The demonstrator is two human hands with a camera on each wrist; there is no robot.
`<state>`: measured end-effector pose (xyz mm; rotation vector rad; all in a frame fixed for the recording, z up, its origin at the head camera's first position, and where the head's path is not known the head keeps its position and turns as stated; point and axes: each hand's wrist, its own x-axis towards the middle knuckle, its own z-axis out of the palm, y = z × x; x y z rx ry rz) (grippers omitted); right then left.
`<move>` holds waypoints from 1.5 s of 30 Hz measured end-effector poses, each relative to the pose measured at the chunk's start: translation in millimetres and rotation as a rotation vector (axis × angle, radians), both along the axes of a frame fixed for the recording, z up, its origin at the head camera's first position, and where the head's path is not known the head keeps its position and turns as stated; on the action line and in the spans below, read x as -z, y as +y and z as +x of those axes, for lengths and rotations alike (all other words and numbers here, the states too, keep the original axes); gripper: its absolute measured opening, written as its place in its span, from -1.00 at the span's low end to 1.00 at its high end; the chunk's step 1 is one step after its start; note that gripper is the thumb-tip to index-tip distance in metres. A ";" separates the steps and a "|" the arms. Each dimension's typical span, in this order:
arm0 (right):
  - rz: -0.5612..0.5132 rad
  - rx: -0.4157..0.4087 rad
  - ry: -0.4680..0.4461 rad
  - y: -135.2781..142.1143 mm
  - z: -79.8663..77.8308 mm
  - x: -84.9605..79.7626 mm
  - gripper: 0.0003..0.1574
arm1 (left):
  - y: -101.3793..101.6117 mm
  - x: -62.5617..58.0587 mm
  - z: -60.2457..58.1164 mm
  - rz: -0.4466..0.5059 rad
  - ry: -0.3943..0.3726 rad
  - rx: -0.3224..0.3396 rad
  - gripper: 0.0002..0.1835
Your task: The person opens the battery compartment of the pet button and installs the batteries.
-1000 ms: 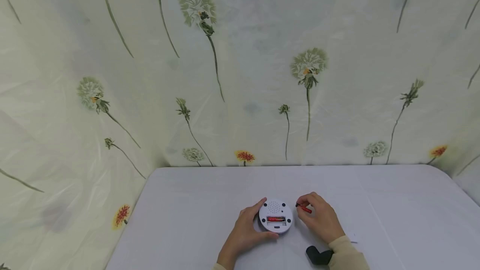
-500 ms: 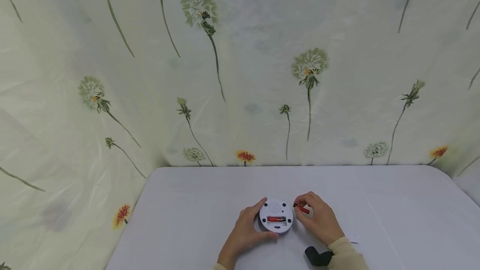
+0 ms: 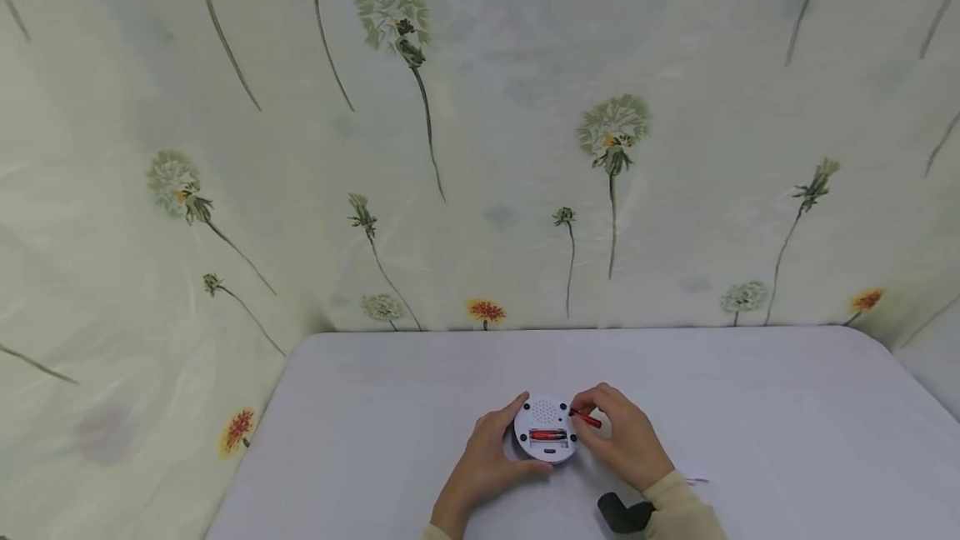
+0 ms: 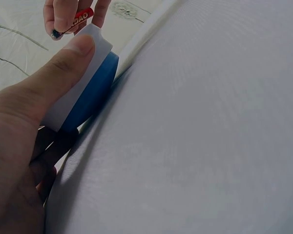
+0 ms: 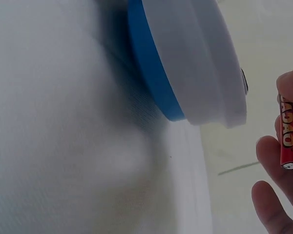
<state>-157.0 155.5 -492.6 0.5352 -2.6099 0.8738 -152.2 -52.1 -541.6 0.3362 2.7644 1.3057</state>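
My left hand grips a round white device by its left side, thumb along the near edge. Its underside faces up, with a speaker grille, several dark feet and an uncovered battery compartment where a red battery lies. In the left wrist view the device's blue lower part shows under the white one. Just over the device's right edge, my right hand pinches a second red battery with a black end. That battery looks clear of the device in the right wrist view.
A black angled object lies by the right sleeve, which partly hides it. Beyond the right wrist is a small thin white piece. A white cloth covers the table; a flower-patterned curtain hangs behind.
My right hand has moved left with the battery, from beside the device to over its right edge. The left hand and the device have stayed nearly in place.
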 end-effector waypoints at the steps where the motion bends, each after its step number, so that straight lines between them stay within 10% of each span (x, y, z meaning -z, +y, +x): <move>1: -0.003 -0.008 0.007 -0.9 -0.2 -0.1 -0.70 | -0.1 0.1 -0.7 0.000 0.010 0.005 0.04; 26: -0.086 -0.295 0.137 -27.9 5.5 9.4 -0.74 | -3.0 -1.4 0.7 0.017 0.044 0.021 0.00; 45: -0.024 -0.256 0.174 -32.3 5.4 14.7 -0.72 | -4.0 -3.9 0.2 0.023 0.065 0.045 -0.02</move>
